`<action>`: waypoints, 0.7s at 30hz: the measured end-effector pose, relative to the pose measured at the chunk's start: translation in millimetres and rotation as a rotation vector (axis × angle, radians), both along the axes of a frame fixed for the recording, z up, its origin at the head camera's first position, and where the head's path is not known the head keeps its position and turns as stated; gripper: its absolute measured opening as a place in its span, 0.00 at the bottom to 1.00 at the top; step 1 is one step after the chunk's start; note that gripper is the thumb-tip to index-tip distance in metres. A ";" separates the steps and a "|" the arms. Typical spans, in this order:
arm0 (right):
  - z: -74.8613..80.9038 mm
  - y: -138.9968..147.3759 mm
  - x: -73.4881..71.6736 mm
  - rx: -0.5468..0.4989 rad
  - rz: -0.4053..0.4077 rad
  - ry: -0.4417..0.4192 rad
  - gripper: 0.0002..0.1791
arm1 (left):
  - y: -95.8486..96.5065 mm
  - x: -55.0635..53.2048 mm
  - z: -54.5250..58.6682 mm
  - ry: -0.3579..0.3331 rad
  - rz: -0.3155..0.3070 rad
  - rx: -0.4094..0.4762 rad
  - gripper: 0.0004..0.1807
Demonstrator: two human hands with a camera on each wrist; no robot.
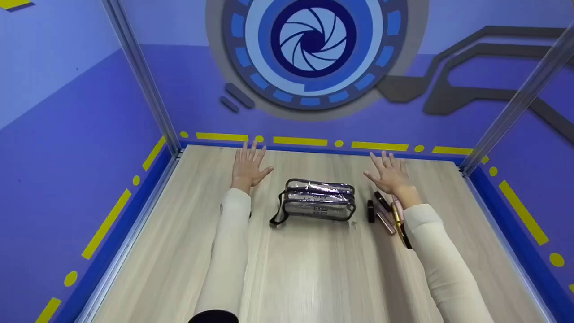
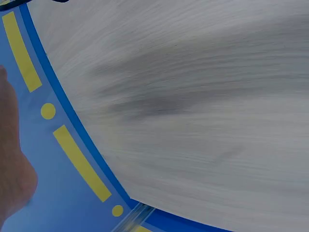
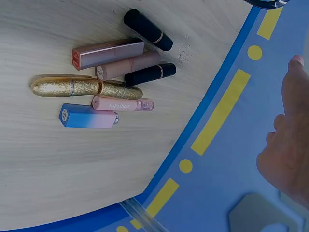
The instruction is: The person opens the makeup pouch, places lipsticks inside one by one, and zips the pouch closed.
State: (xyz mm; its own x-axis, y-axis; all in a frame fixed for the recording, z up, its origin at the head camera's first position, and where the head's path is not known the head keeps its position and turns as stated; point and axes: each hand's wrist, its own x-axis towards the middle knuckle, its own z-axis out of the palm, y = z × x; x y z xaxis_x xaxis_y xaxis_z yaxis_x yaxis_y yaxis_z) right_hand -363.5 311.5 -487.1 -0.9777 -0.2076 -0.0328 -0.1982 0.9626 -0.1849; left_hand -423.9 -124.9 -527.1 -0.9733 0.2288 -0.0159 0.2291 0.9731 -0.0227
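Observation:
A clear cosmetic bag (image 1: 319,200) with black piping and a wrist strap lies on the table between my hands. My left hand (image 1: 249,167), fingers spread, is left of the bag toward the back edge and holds nothing. On the other side, my right hand (image 1: 389,174) is also spread and bare, just beyond a group of lip cosmetics. In the right wrist view that group includes two black lipstick tubes (image 3: 148,30), a gold glittery tube (image 3: 65,87), a mauve square tube (image 3: 108,53), a pink lip gloss (image 3: 116,104) and a blue-and-pink tube (image 3: 87,116).
The light wood-grain table (image 1: 314,273) is bordered by blue printed panels at the back and both sides. Metal corner posts (image 1: 148,85) rise at the back left and back right.

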 end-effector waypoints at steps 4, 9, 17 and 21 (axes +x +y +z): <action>-4.6 -3.7 2.7 -0.026 0.025 -0.010 0.41 | -3.4 2.2 -13.0 -0.058 0.009 0.020 0.45; -10.6 -6.0 5.5 -0.052 0.049 -0.059 0.40 | -6.1 8.0 -19.3 -0.110 -0.005 0.091 0.44; -6.2 -18.5 5.3 -0.100 0.096 -0.070 0.39 | 2.2 25.3 5.5 -0.263 0.028 0.334 0.37; -8.0 -32.6 7.8 -0.121 0.128 -0.097 0.39 | 11.9 30.4 11.5 -0.321 -0.059 0.415 0.24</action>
State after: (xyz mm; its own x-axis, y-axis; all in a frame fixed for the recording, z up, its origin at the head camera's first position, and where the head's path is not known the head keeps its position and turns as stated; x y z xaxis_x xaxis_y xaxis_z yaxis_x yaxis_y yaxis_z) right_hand -355.7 278.9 -495.1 -0.9364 -0.3385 -0.0928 -0.2935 0.9001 -0.3219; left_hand -393.6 -113.0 -515.7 -0.9198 0.3330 -0.2077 0.2154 0.8706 0.4423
